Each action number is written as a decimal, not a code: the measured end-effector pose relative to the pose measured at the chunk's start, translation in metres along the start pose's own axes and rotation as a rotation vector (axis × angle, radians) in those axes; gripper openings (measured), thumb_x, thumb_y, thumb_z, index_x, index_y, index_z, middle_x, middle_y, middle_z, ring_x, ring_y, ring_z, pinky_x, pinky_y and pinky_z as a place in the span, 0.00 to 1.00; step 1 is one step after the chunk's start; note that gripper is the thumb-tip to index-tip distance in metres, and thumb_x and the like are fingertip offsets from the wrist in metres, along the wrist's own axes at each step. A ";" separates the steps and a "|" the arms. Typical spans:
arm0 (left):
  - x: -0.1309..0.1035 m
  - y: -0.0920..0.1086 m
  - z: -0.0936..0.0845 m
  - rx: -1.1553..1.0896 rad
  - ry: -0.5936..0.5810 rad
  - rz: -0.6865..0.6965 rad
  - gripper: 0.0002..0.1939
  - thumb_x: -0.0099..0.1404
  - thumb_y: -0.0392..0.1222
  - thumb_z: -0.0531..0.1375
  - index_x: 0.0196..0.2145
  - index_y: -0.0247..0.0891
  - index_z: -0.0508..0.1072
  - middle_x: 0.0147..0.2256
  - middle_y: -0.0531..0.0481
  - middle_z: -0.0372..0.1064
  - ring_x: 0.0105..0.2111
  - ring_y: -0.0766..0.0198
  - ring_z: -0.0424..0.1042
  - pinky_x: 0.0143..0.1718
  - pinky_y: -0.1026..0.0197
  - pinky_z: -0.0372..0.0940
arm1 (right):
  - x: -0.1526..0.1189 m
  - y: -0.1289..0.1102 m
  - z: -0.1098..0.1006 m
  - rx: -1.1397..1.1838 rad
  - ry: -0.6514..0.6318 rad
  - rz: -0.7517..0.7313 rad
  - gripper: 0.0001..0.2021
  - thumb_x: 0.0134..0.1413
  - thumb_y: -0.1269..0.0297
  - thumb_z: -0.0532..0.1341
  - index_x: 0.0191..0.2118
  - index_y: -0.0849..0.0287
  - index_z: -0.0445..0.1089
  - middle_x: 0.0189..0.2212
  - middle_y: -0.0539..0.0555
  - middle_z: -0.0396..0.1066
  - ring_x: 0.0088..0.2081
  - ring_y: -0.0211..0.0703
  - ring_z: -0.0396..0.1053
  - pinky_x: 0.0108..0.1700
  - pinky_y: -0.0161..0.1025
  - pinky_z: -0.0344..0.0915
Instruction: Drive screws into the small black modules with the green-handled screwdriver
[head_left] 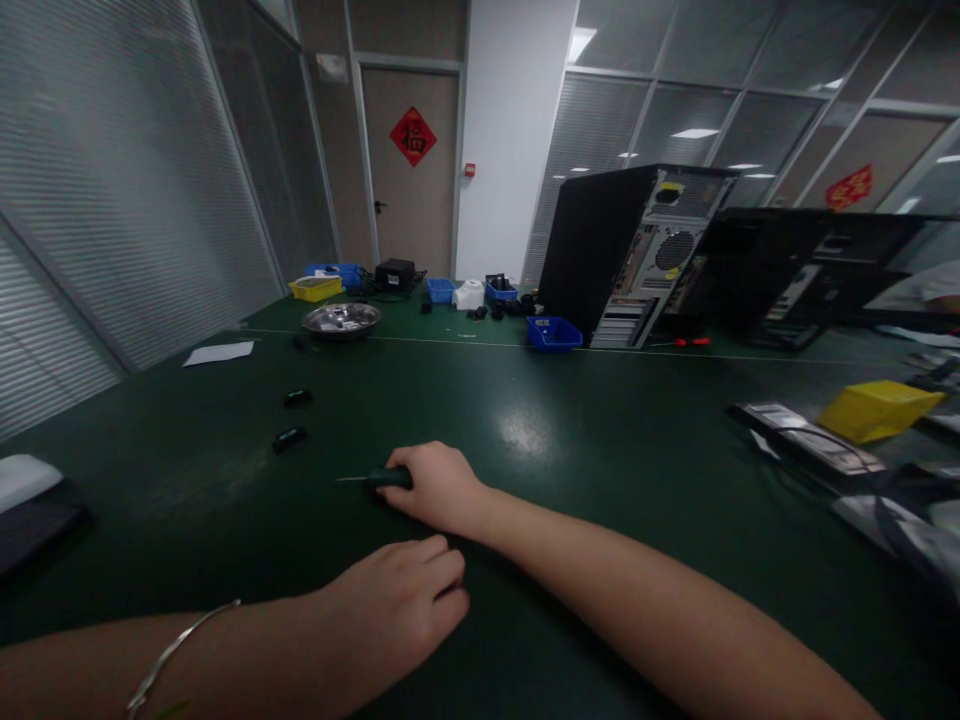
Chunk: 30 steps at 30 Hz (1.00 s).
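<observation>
My right hand (435, 487) is wrapped round the dark green handle of a screwdriver (386, 478) at the middle of the table. Its thin metal shaft points left, lying low over the green surface. Nearer to me, my left hand (401, 600) rests just below the right wrist with its fingers curled in. The inside of that hand is hidden, so whether it holds anything does not show. Two small black pieces, one farther (298, 397) and one closer (289, 440), lie to the left beyond the screwdriver tip.
A metal bowl (342, 319), white paper (218, 353) and a blue bin (554, 334) stand farther back. At right are a black computer tower (600, 250), a yellow bin (877, 410) and a drive-like box with cables (810, 437). A white object (26, 480) sits at the left edge.
</observation>
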<state>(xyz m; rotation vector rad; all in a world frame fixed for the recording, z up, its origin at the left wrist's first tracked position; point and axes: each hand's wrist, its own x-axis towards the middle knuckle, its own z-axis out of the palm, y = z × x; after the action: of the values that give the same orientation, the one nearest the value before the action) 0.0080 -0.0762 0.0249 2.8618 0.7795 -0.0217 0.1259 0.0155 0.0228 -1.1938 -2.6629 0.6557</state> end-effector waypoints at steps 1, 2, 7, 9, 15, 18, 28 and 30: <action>0.000 0.000 -0.002 0.000 -0.011 0.010 0.14 0.62 0.37 0.61 0.47 0.39 0.72 0.44 0.45 0.72 0.42 0.56 0.70 0.44 0.60 0.68 | 0.013 -0.006 0.002 -0.003 0.008 -0.006 0.14 0.65 0.63 0.61 0.54 0.59 0.68 0.52 0.57 0.71 0.47 0.49 0.74 0.46 0.51 0.72; 0.000 0.001 -0.004 0.002 -0.019 0.020 0.13 0.63 0.37 0.61 0.46 0.39 0.72 0.44 0.44 0.72 0.42 0.56 0.70 0.44 0.59 0.69 | 0.026 -0.011 0.003 -0.001 0.016 -0.012 0.14 0.65 0.63 0.61 0.54 0.59 0.68 0.52 0.57 0.71 0.47 0.49 0.74 0.46 0.51 0.72; 0.004 0.000 -0.018 0.072 -0.040 0.008 0.08 0.66 0.34 0.57 0.43 0.35 0.72 0.42 0.42 0.72 0.40 0.54 0.70 0.42 0.58 0.70 | 0.066 -0.023 0.001 0.044 0.098 -0.028 0.14 0.65 0.63 0.61 0.54 0.59 0.68 0.52 0.57 0.71 0.47 0.49 0.74 0.46 0.51 0.73; 0.005 -0.004 -0.021 0.080 -0.059 -0.008 0.09 0.65 0.33 0.58 0.43 0.34 0.72 0.43 0.41 0.72 0.40 0.53 0.71 0.42 0.56 0.70 | 0.064 -0.017 -0.004 0.067 0.146 -0.028 0.14 0.65 0.63 0.61 0.54 0.59 0.68 0.52 0.57 0.71 0.46 0.49 0.74 0.46 0.51 0.73; 0.002 -0.038 -0.035 -0.319 0.098 -0.210 0.13 0.61 0.26 0.56 0.39 0.38 0.75 0.40 0.46 0.72 0.39 0.58 0.72 0.40 0.59 0.67 | -0.012 0.026 -0.033 0.128 0.235 0.011 0.11 0.66 0.63 0.61 0.51 0.60 0.70 0.49 0.56 0.73 0.44 0.47 0.75 0.44 0.48 0.73; -0.006 -0.070 -0.046 -0.580 0.246 -0.351 0.08 0.63 0.32 0.56 0.37 0.38 0.75 0.38 0.48 0.72 0.36 0.60 0.73 0.38 0.59 0.68 | -0.069 0.048 -0.045 0.180 0.251 0.035 0.06 0.64 0.65 0.61 0.43 0.60 0.73 0.34 0.51 0.76 0.35 0.43 0.74 0.39 0.41 0.71; -0.044 -0.118 -0.035 -1.009 0.455 -0.735 0.14 0.59 0.42 0.66 0.44 0.42 0.75 0.44 0.49 0.76 0.45 0.56 0.76 0.52 0.52 0.71 | -0.131 0.096 -0.032 0.284 0.317 0.090 0.08 0.63 0.62 0.58 0.38 0.57 0.74 0.32 0.52 0.76 0.33 0.44 0.74 0.35 0.38 0.68; -0.049 -0.118 -0.031 -1.016 0.491 -0.757 0.15 0.59 0.42 0.67 0.44 0.42 0.75 0.44 0.49 0.76 0.45 0.56 0.76 0.53 0.51 0.71 | -0.129 0.099 -0.031 0.297 0.296 0.066 0.07 0.62 0.63 0.59 0.39 0.56 0.74 0.32 0.51 0.77 0.33 0.44 0.75 0.35 0.37 0.69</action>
<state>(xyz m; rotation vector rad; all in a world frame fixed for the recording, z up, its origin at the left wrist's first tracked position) -0.0952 0.0043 0.0389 1.5191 1.3884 0.7508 0.2892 -0.0115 0.0113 -1.1928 -2.2033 0.7836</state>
